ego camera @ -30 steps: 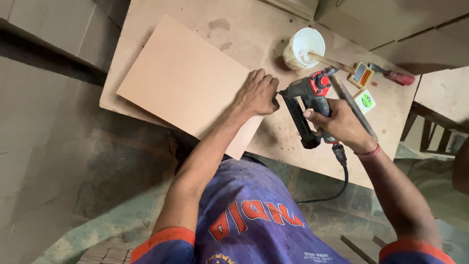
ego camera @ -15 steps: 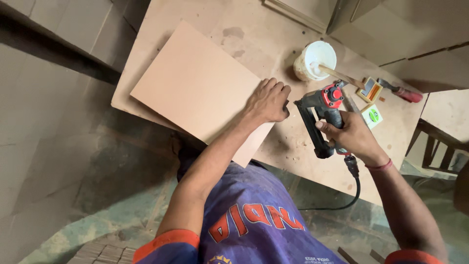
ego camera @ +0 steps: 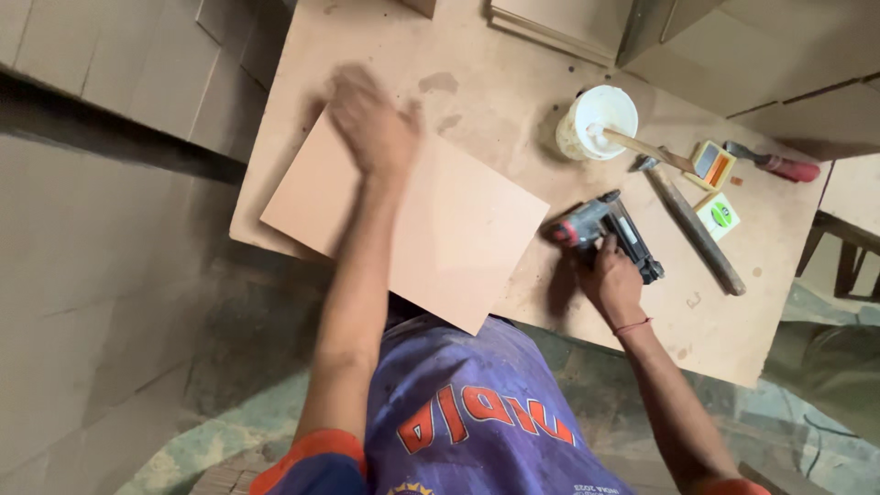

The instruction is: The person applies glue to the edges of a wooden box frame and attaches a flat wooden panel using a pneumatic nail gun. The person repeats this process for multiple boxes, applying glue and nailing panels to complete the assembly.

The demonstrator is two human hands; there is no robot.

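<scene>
A flat tan board (ego camera: 449,229) lies on the wooden worktable (ego camera: 513,64), its near corner hanging over the front edge. My left hand (ego camera: 371,124), blurred by motion, is spread over the board's far left part. My right hand (ego camera: 607,275) grips a black and red nail gun (ego camera: 610,234) that rests on its side on the table, just right of the board.
A white tub (ego camera: 598,121) with a stick in it stands at the back. To its right lie a hammer (ego camera: 692,220), a small orange box (ego camera: 713,165), a green-labelled packet (ego camera: 720,215) and a red-handled tool (ego camera: 775,165). Stacked boards (ego camera: 559,23) sit at the far edge.
My left hand has swept from the board's right edge to its far left part. My right hand has lowered the nail gun onto the table beside the board.
</scene>
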